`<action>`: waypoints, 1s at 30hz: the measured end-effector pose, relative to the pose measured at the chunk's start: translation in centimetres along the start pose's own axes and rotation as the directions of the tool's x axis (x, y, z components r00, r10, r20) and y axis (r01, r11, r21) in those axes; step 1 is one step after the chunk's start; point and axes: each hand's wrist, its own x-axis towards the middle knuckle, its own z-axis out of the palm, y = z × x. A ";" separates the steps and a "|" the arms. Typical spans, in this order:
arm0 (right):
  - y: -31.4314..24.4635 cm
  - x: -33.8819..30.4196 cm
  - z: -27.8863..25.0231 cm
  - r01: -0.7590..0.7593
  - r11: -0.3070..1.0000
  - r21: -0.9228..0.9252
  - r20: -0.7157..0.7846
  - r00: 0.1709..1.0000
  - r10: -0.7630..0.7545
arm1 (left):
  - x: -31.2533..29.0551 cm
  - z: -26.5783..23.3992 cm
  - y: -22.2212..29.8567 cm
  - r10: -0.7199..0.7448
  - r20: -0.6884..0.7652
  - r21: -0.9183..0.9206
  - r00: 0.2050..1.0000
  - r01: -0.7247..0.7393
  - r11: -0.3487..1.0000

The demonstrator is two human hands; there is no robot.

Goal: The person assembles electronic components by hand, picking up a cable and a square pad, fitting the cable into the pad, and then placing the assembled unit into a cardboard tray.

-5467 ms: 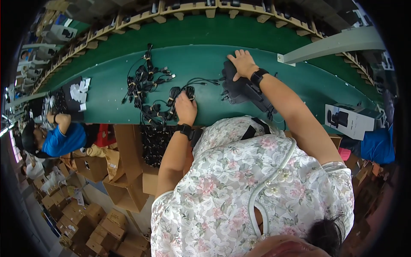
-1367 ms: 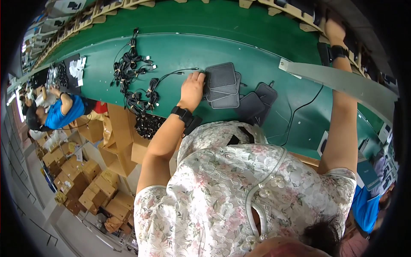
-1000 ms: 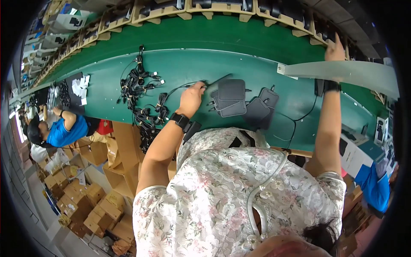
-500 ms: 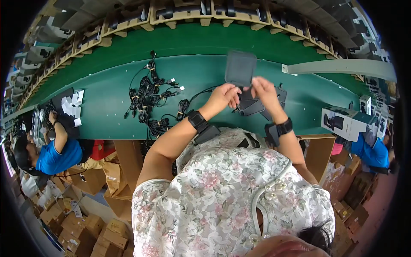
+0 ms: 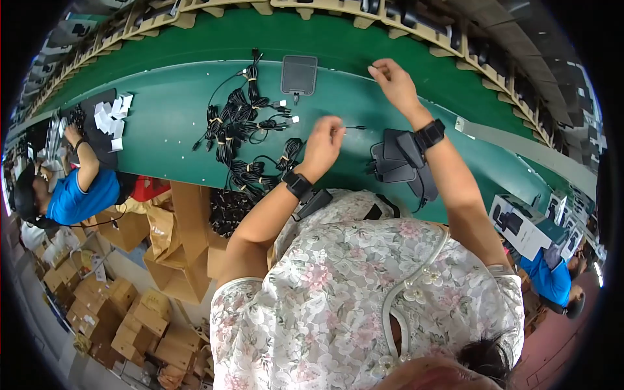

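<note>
My left hand (image 5: 323, 148), a little blurred, is closed above the middle of the green table. A thin black cable (image 5: 355, 127) sticks out beside its fingers, plug end to the right. My right hand (image 5: 396, 84) is raised over the table's far edge, fingers loosely bent and thumb apart, with nothing visible in it. Beyond my left hand lies a flat dark square pad (image 5: 299, 73) with a short connector on its near side. Several similar dark pads (image 5: 394, 155) lie overlapping below my right forearm. Left of my left hand are bundled black cables (image 5: 227, 127) with pale ties.
Tan trays (image 5: 364, 19) line the far side beyond a green strip. A grey metal bar (image 5: 507, 142) crosses at the right, above a printed white box (image 5: 520, 224). White pieces (image 5: 110, 117) lie at left near a co-worker in blue (image 5: 84, 198). Cardboard boxes (image 5: 179, 273) stand below.
The square pad, held up between my hands before, now lies farther left on the table. My right hand has moved away toward the far edge. The whole view has shifted and turned slightly.
</note>
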 end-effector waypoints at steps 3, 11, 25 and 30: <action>0.6 1.4 2.7 0.035 0.996 -0.088 -0.007 0.999 -0.035 | 1.8 -3.1 -1.0 0.257 -0.216 0.493 0.942 -0.122 0.861; 0.7 1.0 10.0 0.162 0.986 -0.028 0.110 0.981 -0.158 | 8.9 -4.0 -5.0 -0.398 -0.249 -0.042 0.883 0.401 0.915; -1.8 -2.8 5.3 -0.426 0.836 0.346 0.216 0.903 0.371 | 7.4 0.9 -4.7 -0.301 0.202 0.003 0.932 0.307 0.952; -0.1 -4.4 2.2 -0.256 0.825 0.504 0.198 0.964 0.178 | 4.0 2.7 1.2 0.109 0.150 -0.029 0.983 -0.106 0.994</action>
